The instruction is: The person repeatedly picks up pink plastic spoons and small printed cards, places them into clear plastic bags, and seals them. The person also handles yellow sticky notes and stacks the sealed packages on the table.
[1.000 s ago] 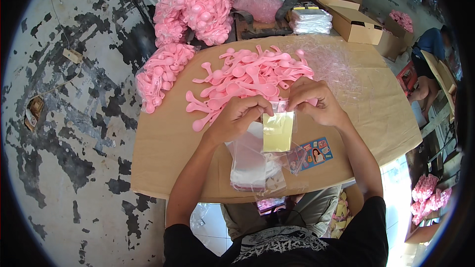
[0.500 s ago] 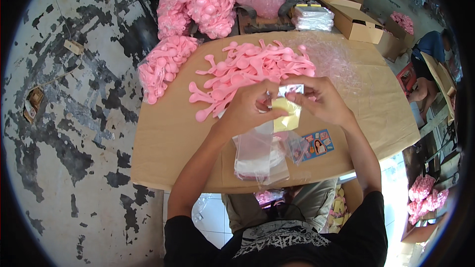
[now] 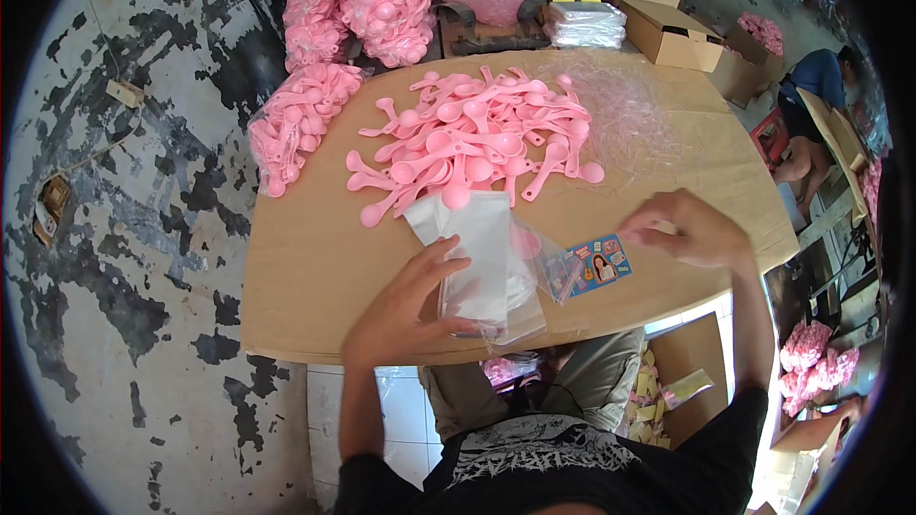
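My left hand (image 3: pixel 405 303) lies with fingers spread at the left side of a stack of clear plastic bags (image 3: pixel 482 257), touching it. My right hand (image 3: pixel 695 229) is slightly blurred, its fingers loosely curled with nothing visible between them. Its fingertips are beside the upper right corner of a blue printed card (image 3: pixel 601 265), whose left part lies under clear film. A pink scoop (image 3: pixel 524 242) shows through the plastic next to the stack. Beyond my hands spreads a heap of pink measuring scoops (image 3: pixel 477 133). A clear packet with a yellow part (image 3: pixel 687 388) is over the cardboard box at lower right.
Open cardboard box (image 3: pixel 701 348) below the table edge holds several yellow-and-pink packets (image 3: pixel 647 405). Bulging bags of pink scoops (image 3: pixel 305 119) stand at the far left. Clear plastic strips (image 3: pixel 625 114) lie right of the heap. At far right sits another person (image 3: pixel 816 95).
The yellow packet has left my hands and shows at the box below right. My left hand has come down to the bags; my right hand has moved right and down beside the card.
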